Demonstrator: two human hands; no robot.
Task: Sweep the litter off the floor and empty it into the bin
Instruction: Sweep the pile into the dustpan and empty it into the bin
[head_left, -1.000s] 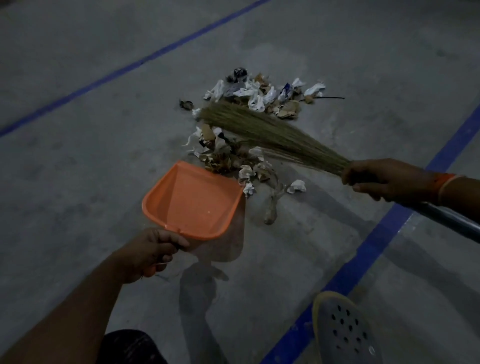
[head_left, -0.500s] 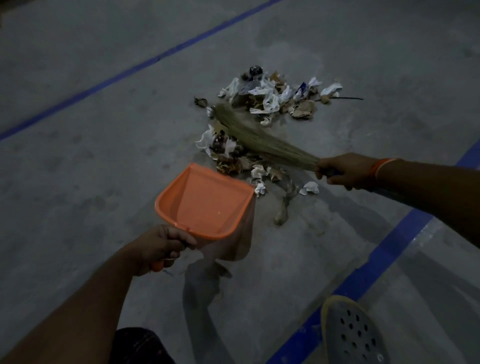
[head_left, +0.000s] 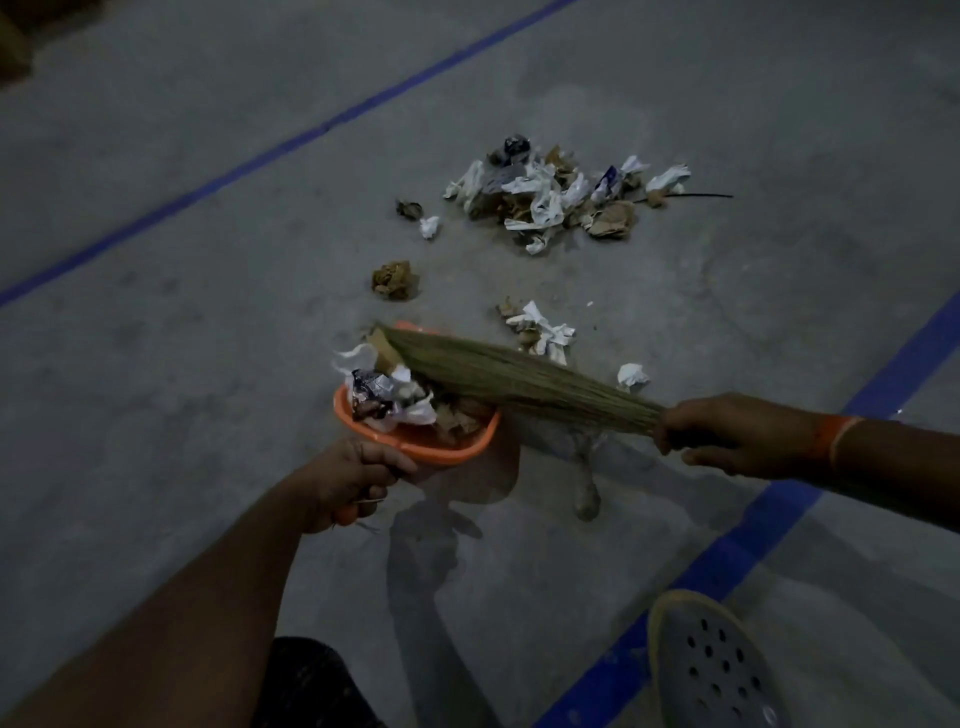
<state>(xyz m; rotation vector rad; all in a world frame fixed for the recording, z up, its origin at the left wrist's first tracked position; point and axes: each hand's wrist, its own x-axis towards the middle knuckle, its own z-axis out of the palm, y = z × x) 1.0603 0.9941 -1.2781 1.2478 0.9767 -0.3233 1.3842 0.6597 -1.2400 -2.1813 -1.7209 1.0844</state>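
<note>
Litter, crumpled white paper and brown scraps (head_left: 400, 397), sat heaped in the orange plastic dustpan (head_left: 415, 441), the left hand (head_left: 353, 480) gripping its handle; more lay beyond on the grey concrete floor (head_left: 156, 389). The right hand (head_left: 737, 434) clasped the straw broom (head_left: 519, 379). Tilting the pan risked spilling.

Smooth orange plastic dustpan (head_left: 415, 441), dry straw broom (head_left: 519, 379), crumpled paper litter (head_left: 545, 202), matt rough concrete floor (head_left: 182, 364).

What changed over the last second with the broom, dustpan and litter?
The right hand swept the straw broom toward the person, pushing the near litter into the orange plastic dustpan, which was empty before. The left hand keeps gripping the dustpan handle. The far pile of crumpled paper litter stayed on the floor.
</note>
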